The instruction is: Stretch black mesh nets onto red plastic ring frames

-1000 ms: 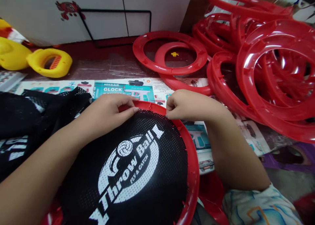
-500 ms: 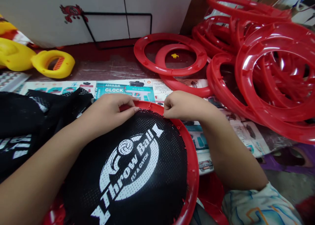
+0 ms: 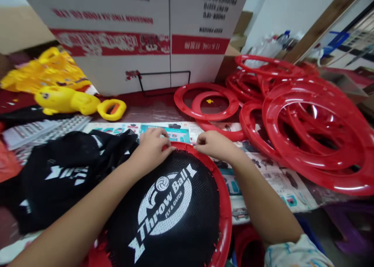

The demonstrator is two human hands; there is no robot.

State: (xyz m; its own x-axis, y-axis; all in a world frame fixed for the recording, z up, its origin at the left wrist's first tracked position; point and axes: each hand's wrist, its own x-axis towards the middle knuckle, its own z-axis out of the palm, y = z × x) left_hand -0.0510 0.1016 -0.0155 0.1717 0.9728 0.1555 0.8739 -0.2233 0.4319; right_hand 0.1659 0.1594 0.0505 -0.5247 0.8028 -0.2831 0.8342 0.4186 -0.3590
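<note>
Left hand (image 3: 153,149) half-curled, right hand (image 3: 210,144) more tightly curled, both on the far rim of the red ring (image 3: 223,204); fingertip grip unclear. Ring's near edge cut off. Black mesh (image 3: 178,204), printed "Throw Ball", spans it. Glossy plastic rings (image 3: 315,130) piled right. Printed sheets (image 3: 271,169) cover the table (image 3: 146,113); white carton (image 3: 122,70) behind.

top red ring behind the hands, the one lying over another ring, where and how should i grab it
Probably best by its left rim, coming from the left, fingers through the open middle: that side sticks out past the ring underneath.
</note>
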